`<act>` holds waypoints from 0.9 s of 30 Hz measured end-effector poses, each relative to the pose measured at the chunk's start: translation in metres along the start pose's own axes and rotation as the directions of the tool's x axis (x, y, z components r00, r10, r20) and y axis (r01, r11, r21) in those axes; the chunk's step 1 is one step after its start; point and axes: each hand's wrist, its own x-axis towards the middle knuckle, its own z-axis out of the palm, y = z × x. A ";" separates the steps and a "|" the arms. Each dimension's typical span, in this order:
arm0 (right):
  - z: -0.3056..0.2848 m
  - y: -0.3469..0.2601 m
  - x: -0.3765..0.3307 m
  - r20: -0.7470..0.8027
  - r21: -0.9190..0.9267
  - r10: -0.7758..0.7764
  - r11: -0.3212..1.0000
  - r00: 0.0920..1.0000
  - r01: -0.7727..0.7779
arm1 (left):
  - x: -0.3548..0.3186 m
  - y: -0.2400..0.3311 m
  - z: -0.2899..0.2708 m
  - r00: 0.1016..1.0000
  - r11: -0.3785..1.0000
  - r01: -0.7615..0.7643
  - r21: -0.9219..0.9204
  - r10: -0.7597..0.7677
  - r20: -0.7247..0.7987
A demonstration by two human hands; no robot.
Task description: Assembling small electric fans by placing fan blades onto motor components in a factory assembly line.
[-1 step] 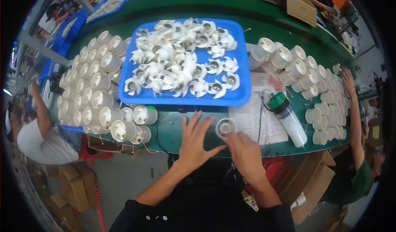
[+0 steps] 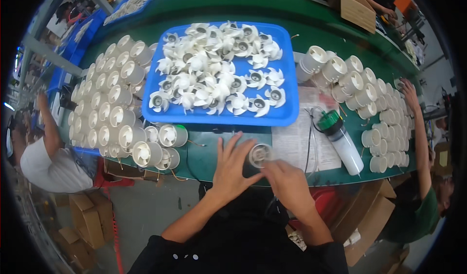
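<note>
A white round housing [image 2: 260, 155], slightly blurred, stands between my hands near the table's front edge, its opening facing up. My right hand [image 2: 288, 182] has its fingers closed at the near right rim of this housing. To its left my left hand [image 2: 233, 166] is open, fingers stretched and thumb apart, close beside the housing. Just beyond lies a blue tray [image 2: 214, 119] heaped with white fan impellers [image 2: 197, 62]. To the right, a clear bottle with a green cap [image 2: 339, 140] lies tilted on printed paper.
White cylindrical housings [image 2: 121, 96] crowd the table's left side, many with impellers inside. More white housings [image 2: 360, 82] stand in rows at right. Printed paper [image 2: 292, 142] lies under the bottle. A person's arm [image 2: 419, 128] reaches in from the right. An open carton [image 2: 357, 13] sits at the back.
The housing has shifted slightly left, towards my left hand. My right hand's fingers stay at its rim. The left hand keeps its spread pose.
</note>
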 end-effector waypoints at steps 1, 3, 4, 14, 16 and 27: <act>-0.008 -0.006 0.004 -0.006 0.087 -0.019 0.996 1.000 0.020 | 0.000 -0.001 0.000 1.000 1.000 0.002 0.002 -0.002 -0.004; -0.028 -0.010 0.018 -0.117 0.076 0.004 0.997 0.993 0.005 | -0.002 -0.004 0.000 0.998 1.000 0.026 0.011 -0.027 0.050; -0.037 -0.006 0.034 -0.253 -0.017 -0.127 0.992 0.959 0.127 | -0.003 -0.005 0.000 0.998 0.999 0.039 0.019 -0.040 0.041; -0.058 0.041 0.232 -0.204 -0.342 -0.047 0.939 0.978 -0.026 | 0.003 -0.001 -0.001 1.000 1.000 0.007 0.013 -0.007 -0.005; -0.059 0.035 0.237 -0.174 -0.293 -0.010 0.955 0.985 -0.042 | 0.002 -0.001 -0.003 1.000 1.000 0.006 0.018 -0.006 -0.006; -0.070 0.038 0.175 -0.411 -0.351 -0.399 0.899 0.820 0.262 | 0.004 0.001 -0.003 0.999 0.999 0.026 0.028 -0.027 0.024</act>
